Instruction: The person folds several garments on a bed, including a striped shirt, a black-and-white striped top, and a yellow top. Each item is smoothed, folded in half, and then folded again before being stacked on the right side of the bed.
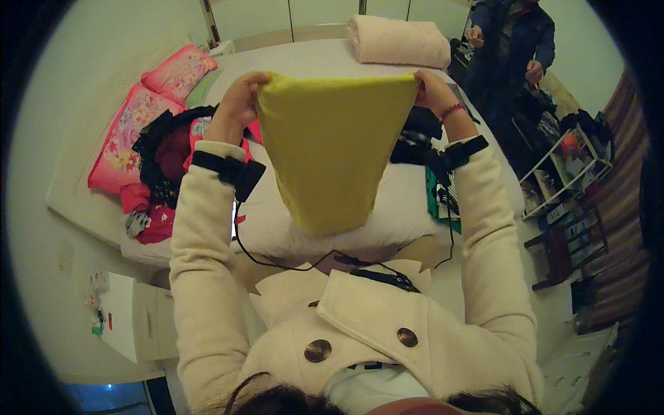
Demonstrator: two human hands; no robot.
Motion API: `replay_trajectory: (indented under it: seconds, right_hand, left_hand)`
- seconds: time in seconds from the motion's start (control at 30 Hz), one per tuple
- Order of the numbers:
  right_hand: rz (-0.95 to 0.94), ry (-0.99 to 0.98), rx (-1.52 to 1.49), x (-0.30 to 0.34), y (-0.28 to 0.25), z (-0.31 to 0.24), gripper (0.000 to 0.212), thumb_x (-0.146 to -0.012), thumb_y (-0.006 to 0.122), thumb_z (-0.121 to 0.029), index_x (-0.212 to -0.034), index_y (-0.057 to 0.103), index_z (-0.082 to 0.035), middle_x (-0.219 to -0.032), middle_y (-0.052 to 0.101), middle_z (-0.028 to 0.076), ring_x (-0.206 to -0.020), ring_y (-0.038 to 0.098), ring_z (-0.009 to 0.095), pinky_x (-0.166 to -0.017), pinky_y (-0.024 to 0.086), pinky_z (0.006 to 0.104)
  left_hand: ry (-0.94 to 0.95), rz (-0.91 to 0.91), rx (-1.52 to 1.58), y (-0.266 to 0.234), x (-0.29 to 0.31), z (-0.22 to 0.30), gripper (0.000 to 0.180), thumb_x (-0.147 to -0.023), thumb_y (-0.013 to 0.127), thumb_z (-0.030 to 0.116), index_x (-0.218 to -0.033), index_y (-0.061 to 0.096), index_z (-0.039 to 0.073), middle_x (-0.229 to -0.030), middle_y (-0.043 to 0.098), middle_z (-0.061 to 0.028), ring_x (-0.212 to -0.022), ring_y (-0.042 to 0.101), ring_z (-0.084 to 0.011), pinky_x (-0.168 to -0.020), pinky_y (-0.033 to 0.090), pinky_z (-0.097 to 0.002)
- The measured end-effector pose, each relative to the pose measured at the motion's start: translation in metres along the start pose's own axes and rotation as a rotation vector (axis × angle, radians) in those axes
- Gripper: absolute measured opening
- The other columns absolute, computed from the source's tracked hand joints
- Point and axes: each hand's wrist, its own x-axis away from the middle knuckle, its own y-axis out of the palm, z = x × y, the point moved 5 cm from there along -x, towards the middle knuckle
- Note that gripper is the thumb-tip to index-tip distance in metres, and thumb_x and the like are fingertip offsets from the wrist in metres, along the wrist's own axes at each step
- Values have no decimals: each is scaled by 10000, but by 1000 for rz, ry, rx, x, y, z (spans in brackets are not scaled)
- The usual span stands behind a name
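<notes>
A yellow piece of cloth (332,149), perhaps a garment, hangs stretched between my two hands above the bed. My left hand (240,102) pinches its upper left corner. At the upper right corner my right hand (436,93), with a red bead bracelet at the wrist, grips the edge. The top edge is pulled nearly straight, and the cloth narrows toward its lower end. Beyond my left wrist lies a heap of dark and red clothes (169,155). Dark folded clothes (417,135) lie on the bed, partly behind the cloth, and a green and striped garment (443,197) is below my right wrist.
The bed (311,55) carries a rolled pale pink quilt (400,43) and pink floral pillows (121,149). A person (508,52) in dark clothes stands at the far right, near a white rack (567,162) and a wooden chair (564,245). A white cabinet (131,318) stands at left. A black cable (283,266) hangs between my arms.
</notes>
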Motion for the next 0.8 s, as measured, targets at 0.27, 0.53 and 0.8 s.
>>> replay_trajectory:
  seconds: [0.27, 0.53, 0.8]
  right_hand:
    - [89, -83, 22, 0, -25, 3, 239, -851, 439, -287, -945, 508, -78, -875, 527, 45, -755, 546, 196, -671, 463, 370]
    - [-54, -341, 275, 2, -74, 11, 234, -862, 451, -241, -949, 547, -46, -900, 569, 89, -830, 568, 212, -726, 478, 421]
    - [124, -149, 623, -4, -70, 33, 277, -830, 473, -252, -886, 578, -1, -863, 586, 88, -773, 525, 185, -702, 420, 301]
  left_hand:
    - [-192, -50, -304, 26, -4, -31, 330, -846, 495, 176, -1134, 549, 25, -889, 605, -56, -776, 590, -153, -708, 499, -307]
    - [-15, -44, 1, 7, -33, -43, 233, -791, 506, 119, -1007, 550, 44, -883, 601, -77, -826, 588, -212, -736, 489, -372]
    - [21, -78, -316, 39, -24, -44, 269, -824, 519, 99, -1086, 537, 40, -890, 594, -56, -763, 596, -163, -641, 495, -285]
